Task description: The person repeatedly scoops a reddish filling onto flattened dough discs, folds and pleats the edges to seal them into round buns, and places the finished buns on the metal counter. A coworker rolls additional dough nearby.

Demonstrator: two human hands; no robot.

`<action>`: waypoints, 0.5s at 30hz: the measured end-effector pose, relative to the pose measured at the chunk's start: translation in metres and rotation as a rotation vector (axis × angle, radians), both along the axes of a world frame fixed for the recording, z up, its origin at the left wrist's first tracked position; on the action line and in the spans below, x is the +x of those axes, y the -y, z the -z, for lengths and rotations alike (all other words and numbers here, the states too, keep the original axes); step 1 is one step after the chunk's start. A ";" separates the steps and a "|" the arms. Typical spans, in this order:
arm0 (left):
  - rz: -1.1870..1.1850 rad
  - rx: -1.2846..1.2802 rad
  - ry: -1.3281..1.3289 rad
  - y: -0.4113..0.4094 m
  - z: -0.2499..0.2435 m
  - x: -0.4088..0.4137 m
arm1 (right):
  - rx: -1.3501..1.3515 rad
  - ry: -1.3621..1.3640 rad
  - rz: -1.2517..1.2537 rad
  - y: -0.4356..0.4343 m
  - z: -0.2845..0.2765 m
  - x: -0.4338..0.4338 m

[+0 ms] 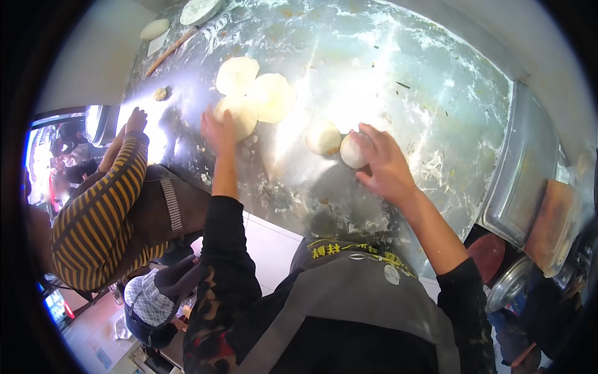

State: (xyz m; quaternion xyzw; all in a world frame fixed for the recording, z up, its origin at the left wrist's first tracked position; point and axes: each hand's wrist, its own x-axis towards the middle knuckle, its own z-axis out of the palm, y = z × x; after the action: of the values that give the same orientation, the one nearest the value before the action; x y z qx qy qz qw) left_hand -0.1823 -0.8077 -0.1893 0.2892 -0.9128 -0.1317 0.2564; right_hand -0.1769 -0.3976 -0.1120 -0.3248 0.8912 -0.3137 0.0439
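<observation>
My left hand is at the near left edge of a flat dough round, fingers apart; whether it presses on the dough is hard to see. Two more dough rounds lie against that one, on the floured metal worktop. To the right, my right hand curls around the right side of a dough ball, its fingers over the top and the thumb below. A second dough ball sits just left of it. Part of the held ball is hidden by the fingers.
A wooden rolling pin, a small dough scrap, a dough piece and a bowl of flour lie far left. A co-worker in a striped sleeve stands left. Metal lidded containers line the right edge.
</observation>
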 end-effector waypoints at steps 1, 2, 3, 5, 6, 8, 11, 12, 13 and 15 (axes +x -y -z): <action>-0.046 0.034 0.101 0.018 0.008 0.003 | -0.017 -0.018 -0.070 0.005 0.008 -0.002; -0.101 0.065 0.206 0.035 0.013 0.009 | 0.031 -0.041 -0.086 0.010 0.019 -0.004; -0.148 0.101 0.307 0.045 0.015 0.009 | 0.059 0.015 -0.059 0.014 0.021 -0.007; -0.111 0.215 0.258 0.049 0.010 0.005 | 0.231 0.224 0.040 0.021 -0.003 -0.013; -0.085 0.276 0.235 0.046 0.005 0.003 | 0.267 0.264 0.091 0.022 -0.009 -0.014; -0.081 0.498 0.311 0.042 -0.009 0.000 | 0.116 0.086 0.151 0.017 0.005 -0.009; -0.101 0.578 0.279 0.059 -0.007 0.016 | -0.166 -0.082 0.231 0.007 -0.007 0.004; -0.042 0.569 0.218 0.059 -0.008 0.025 | -0.266 -0.122 0.269 0.001 -0.013 0.013; 0.025 0.563 0.156 0.052 -0.013 0.029 | -0.292 -0.042 0.324 -0.011 -0.014 0.022; 0.037 1.222 -0.351 0.021 -0.030 0.045 | -0.349 0.119 0.436 -0.041 -0.014 0.044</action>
State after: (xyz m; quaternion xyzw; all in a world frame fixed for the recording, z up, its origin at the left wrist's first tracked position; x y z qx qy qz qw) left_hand -0.1370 -0.8290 -0.1597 0.3416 -0.6219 -0.6789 0.1887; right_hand -0.1326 -0.3565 -0.0985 -0.1090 0.8685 -0.4827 -0.0292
